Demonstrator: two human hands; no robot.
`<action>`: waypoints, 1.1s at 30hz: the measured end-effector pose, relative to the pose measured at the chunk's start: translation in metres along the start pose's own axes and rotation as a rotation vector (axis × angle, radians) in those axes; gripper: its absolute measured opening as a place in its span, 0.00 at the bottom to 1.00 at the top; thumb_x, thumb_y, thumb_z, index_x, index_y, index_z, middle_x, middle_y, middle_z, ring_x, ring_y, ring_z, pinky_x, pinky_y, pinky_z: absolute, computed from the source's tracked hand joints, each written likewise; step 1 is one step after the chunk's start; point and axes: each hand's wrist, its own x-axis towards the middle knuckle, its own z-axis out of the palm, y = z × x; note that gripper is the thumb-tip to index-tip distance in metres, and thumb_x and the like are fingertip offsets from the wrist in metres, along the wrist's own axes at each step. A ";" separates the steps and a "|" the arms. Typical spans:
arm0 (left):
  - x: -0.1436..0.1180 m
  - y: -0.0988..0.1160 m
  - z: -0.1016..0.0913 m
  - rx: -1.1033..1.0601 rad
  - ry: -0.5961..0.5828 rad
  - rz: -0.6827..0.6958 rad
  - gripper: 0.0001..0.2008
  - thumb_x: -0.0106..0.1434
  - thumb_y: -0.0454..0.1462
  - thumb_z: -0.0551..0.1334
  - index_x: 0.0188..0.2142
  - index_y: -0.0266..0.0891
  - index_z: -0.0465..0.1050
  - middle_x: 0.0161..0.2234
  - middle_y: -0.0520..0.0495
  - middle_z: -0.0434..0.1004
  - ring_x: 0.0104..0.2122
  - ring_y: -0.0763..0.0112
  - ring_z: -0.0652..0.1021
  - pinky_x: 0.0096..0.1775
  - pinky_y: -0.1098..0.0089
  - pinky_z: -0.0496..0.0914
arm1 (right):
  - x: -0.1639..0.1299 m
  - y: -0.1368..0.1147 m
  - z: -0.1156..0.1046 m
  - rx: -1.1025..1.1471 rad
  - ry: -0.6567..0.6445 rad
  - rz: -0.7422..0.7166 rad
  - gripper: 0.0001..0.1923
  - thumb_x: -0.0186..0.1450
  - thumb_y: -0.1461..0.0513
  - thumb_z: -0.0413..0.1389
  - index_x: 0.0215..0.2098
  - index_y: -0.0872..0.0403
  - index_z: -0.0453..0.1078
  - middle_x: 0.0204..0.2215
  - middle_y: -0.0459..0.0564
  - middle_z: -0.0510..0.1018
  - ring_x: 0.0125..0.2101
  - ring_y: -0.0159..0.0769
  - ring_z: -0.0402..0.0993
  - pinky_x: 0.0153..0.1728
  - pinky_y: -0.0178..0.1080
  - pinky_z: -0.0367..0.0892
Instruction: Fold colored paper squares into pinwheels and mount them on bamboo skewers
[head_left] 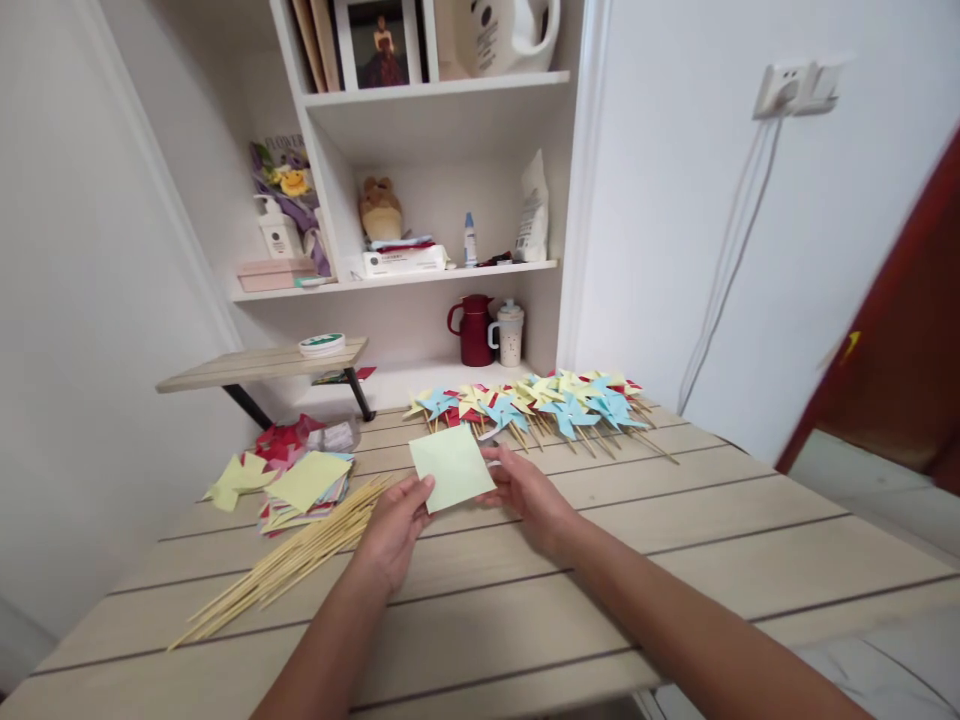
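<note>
held between both hands, a pale yellow-green paper square, turned so its corners point up, down and sideways, a diamond from above. left hand pinching the lower left edge, thumb on top, other fingers hidden beneath. right hand at the right corner, fingers curled under and around the edge; between them something small and pale, perhaps a tool, too blurred to tell. both hands clenched on the sheet, about equally near it, the sheet lying just ahead of and between the fingertips. no real long axis to a square; the wider reach runs corner to corner, left fingers to right fingers.

just left of the left fingers, a fan of thin bamboo skewers lying flat on the wooden table, their length running from near-left up toward the hand. further left of those fingers, a loose stack of coloured paper squares. beyond the fingertips, well apart, a row of finished paper pinwheels on sticks, blue, yellow and red. further off, shelves with a red jug.
</note>
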 end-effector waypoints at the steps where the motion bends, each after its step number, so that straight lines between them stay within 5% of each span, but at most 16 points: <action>1: 0.001 -0.004 0.003 0.006 -0.023 0.000 0.17 0.55 0.42 0.71 0.41 0.34 0.79 0.40 0.40 0.83 0.40 0.65 0.80 0.44 0.68 0.71 | 0.000 0.000 0.000 -0.022 0.019 -0.032 0.23 0.58 0.45 0.62 0.43 0.52 0.74 0.33 0.50 0.80 0.32 0.39 0.76 0.35 0.40 0.68; 4: -0.001 -0.011 0.010 0.032 -0.091 0.004 0.18 0.54 0.44 0.71 0.41 0.34 0.80 0.41 0.39 0.83 0.41 0.62 0.80 0.46 0.65 0.70 | -0.001 0.000 0.000 -0.060 0.079 -0.111 0.21 0.49 0.50 0.69 0.33 0.55 0.73 0.27 0.48 0.79 0.29 0.36 0.72 0.33 0.38 0.65; 8: -0.009 -0.013 0.017 0.118 -0.113 0.042 0.20 0.52 0.46 0.72 0.39 0.33 0.80 0.36 0.39 0.83 0.38 0.62 0.79 0.46 0.64 0.68 | 0.001 0.000 -0.002 -0.080 0.180 -0.162 0.21 0.50 0.48 0.68 0.24 0.56 0.70 0.21 0.45 0.74 0.23 0.31 0.65 0.28 0.36 0.60; 16: -0.018 -0.014 0.021 0.557 -0.190 0.119 0.17 0.59 0.48 0.63 0.25 0.37 0.78 0.32 0.45 0.81 0.38 0.61 0.77 0.47 0.64 0.65 | 0.001 -0.002 -0.006 -0.174 0.213 -0.209 0.21 0.53 0.46 0.64 0.26 0.55 0.71 0.21 0.45 0.71 0.23 0.32 0.62 0.25 0.36 0.57; 24: -0.028 -0.025 0.027 0.721 -0.386 0.139 0.20 0.65 0.48 0.56 0.39 0.37 0.81 0.36 0.42 0.82 0.37 0.61 0.77 0.41 0.66 0.68 | 0.001 -0.004 -0.012 -0.286 0.242 -0.299 0.18 0.57 0.48 0.62 0.27 0.55 0.72 0.23 0.45 0.70 0.25 0.33 0.62 0.27 0.36 0.58; 33: -0.031 -0.020 0.030 0.707 -0.389 0.133 0.19 0.65 0.48 0.57 0.35 0.38 0.81 0.35 0.43 0.82 0.37 0.62 0.77 0.42 0.67 0.68 | 0.001 -0.003 -0.014 -0.336 0.255 -0.375 0.17 0.59 0.48 0.59 0.28 0.54 0.73 0.24 0.45 0.71 0.27 0.34 0.63 0.29 0.36 0.58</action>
